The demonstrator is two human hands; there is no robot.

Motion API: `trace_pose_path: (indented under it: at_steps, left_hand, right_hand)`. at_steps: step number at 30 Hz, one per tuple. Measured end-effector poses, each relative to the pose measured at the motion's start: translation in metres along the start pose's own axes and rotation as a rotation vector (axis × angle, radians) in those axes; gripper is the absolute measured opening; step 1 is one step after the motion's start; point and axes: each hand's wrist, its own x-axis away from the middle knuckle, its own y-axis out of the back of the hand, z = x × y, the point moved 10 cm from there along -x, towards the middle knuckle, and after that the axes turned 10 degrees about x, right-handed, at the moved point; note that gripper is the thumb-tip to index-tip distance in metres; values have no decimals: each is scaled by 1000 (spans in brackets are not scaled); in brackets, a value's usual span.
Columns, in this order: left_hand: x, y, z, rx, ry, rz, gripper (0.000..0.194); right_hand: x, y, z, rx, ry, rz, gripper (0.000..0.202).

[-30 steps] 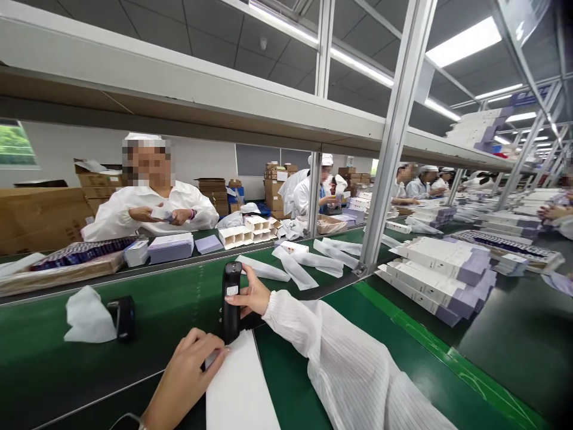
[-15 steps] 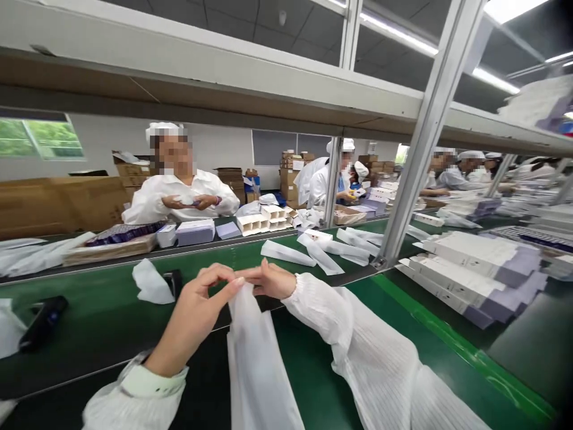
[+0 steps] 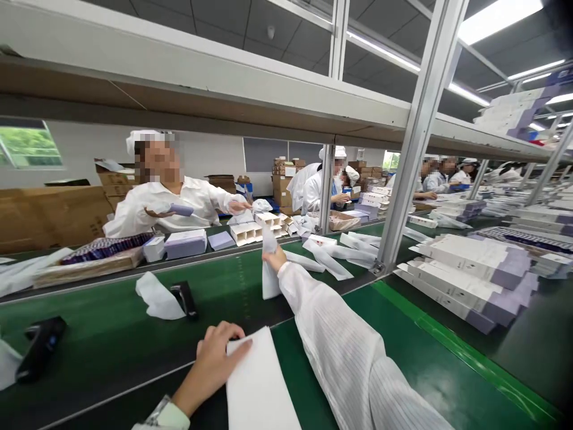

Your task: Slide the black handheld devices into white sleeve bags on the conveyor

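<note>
Near the bottom centre, my left hand (image 3: 217, 361) grips the top end of a stack of long white sheets or sleeves (image 3: 259, 388), thumb on top and fingers at its far edge. Farther out, over the green belt (image 3: 224, 275), my right hand (image 3: 274, 260) is closed on a thin translucent white sleeve (image 3: 269, 280) that hangs upright. Several similar white sleeves (image 3: 329, 260) lie on the belt just right of my right hand. A crumpled white sleeve (image 3: 156, 295) rests beside a black device (image 3: 185, 298) left of centre.
A metal post (image 3: 414, 131) rises right of my right arm, under a long shelf (image 3: 215, 77). Stacked white and purple boxes (image 3: 474, 269) lie at right. Across the belt, a person (image 3: 168, 197) in white reaches toward white divided trays (image 3: 255, 230). Another black device (image 3: 42, 346) is at left.
My hands have parted. My right hand has moved forward over the belt with one sleeve; my left hand has lowered onto the stack. The person opposite has stretched out one arm.
</note>
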Motion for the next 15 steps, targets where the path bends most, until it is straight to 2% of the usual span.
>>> trace_pose_path:
  at_steps: [2, 4, 6, 8, 9, 10, 12, 15]
  left_hand:
    - [2, -11, 3, -50, 32, 107, 22]
    - [2, -10, 3, -24, 56, 125, 20]
    - [1, -6, 1, 36, 56, 101, 23]
    - [1, -2, -1, 79, 32, 62, 27]
    - [2, 0, -2, 88, 12, 39, 28]
    - [3, 1, -3, 89, -9, 19, 29]
    - [5, 3, -5, 78, -51, -11, 30]
    - [9, 5, -10, 42, -107, -36, 31]
  right_hand:
    - [-4, -14, -5, 104, 9, 30, 54]
    - [3, -34, 4, 191, 65, 36, 60]
    - [19, -69, 36, 262, 271, 112, 54]
    - [43, -117, 73, 312, 522, 283, 42]
    - [53, -140, 82, 315, 580, 372, 40]
    - [58, -157, 86, 270, 573, 446, 40]
    - [53, -176, 77, 82, 385, 501, 37]
    - [36, -172, 48, -235, 126, 443, 37]
